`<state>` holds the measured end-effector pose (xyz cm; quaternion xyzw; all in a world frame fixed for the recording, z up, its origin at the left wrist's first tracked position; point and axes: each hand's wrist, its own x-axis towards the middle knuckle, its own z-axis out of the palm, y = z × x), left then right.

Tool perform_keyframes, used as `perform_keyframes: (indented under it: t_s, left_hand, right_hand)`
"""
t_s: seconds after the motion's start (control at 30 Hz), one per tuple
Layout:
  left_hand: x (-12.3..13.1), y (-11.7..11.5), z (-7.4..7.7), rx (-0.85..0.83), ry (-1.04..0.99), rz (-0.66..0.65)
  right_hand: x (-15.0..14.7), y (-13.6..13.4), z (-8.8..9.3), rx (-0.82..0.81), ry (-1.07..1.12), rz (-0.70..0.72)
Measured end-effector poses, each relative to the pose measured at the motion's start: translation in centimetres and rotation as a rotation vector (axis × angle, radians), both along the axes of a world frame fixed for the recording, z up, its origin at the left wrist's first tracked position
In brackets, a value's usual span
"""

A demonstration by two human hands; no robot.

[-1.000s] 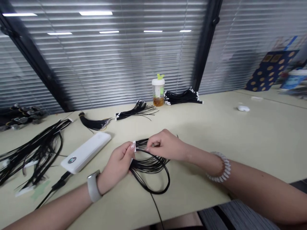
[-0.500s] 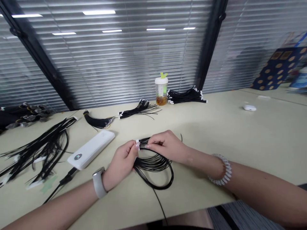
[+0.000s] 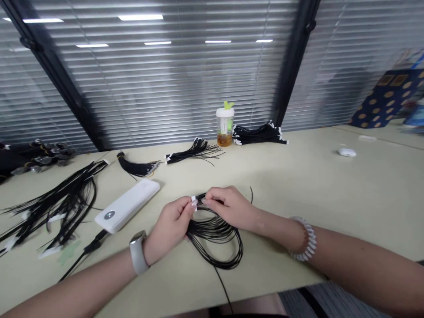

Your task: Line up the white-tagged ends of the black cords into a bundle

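Observation:
A coiled bundle of thin black cables (image 3: 215,234) lies in loops on the table in front of me. My left hand (image 3: 172,218) pinches the bundle beside a white connector (image 3: 194,203) at its upper left. Close to that connector, my right hand (image 3: 232,205) is closed on the upper strands, thumb and forefinger pressed together. The fingertips of both hands nearly meet. One loose strand end sticks up behind my right hand, and another runs down over the table's near edge. The cables inside each grip are mostly hidden by my fingers.
A white power bank (image 3: 127,205) with a plugged-in cord lies at left, near more black cables (image 3: 66,198). Along the back stand a lidded cup (image 3: 225,128) and further cable bundles (image 3: 260,134). A white earbud case (image 3: 346,152) sits at right.
The coil's lower loops have spread and sagged slightly toward me. My right hand has shifted a little closer to the white connector. The whole view has moved slightly.

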<state>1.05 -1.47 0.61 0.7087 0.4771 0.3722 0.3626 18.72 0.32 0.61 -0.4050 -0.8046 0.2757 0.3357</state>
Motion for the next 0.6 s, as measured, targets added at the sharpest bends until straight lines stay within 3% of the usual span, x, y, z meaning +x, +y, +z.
perform_keyframes:
  t_s: [0.13,0.4,0.6]
  left_hand:
    - [-0.01,0.02,-0.12,-0.018,-0.009,-0.01]
    - [-0.02,0.05,-0.23,-0.068,-0.03,-0.011]
    - [-0.04,0.02,-0.28,-0.077,-0.045,-0.055]
  right_hand:
    - [-0.31,-0.29,0.11,-0.02,0.01,0.03]
    - [-0.51,-0.21,-0.39,-0.251,0.178,0.067]
    - [-0.66,-0.27,-0.65,-0.267,0.209,0.064]
